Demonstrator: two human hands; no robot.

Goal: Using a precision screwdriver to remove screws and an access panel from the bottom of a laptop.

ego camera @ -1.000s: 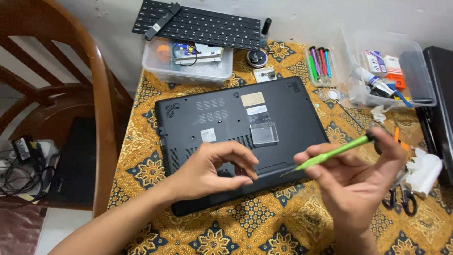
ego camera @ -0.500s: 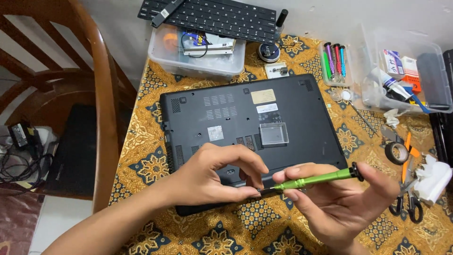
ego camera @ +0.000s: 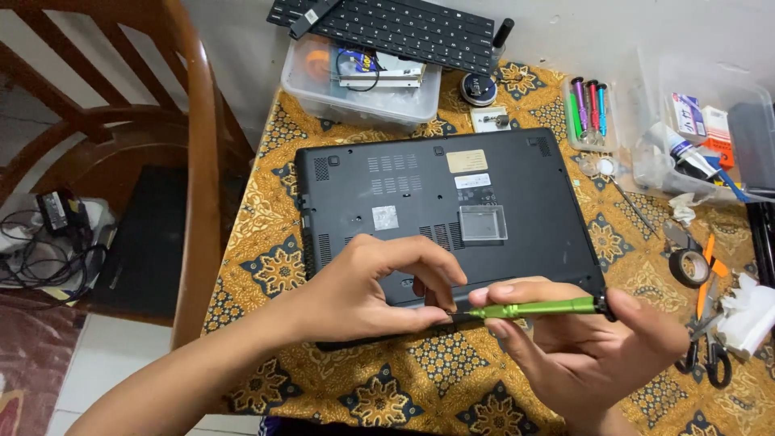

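Right hand: closed around a green screwdriver, held level so its tip meets the left hand's fingertips. Left hand: pinched narrow at that tip, apparently steadying it; any screw is hidden. Black laptop: upside down, vented base upward, on patterned tablecloth.

A black keyboard lies at the far edge of the desk, which has a yellow patterned cloth. Just before it stands a clear plastic box with cables inside. At the right are a set of coloured pens, a roll of black tape and scissors with orange handles. A wooden chair stands at the left side.
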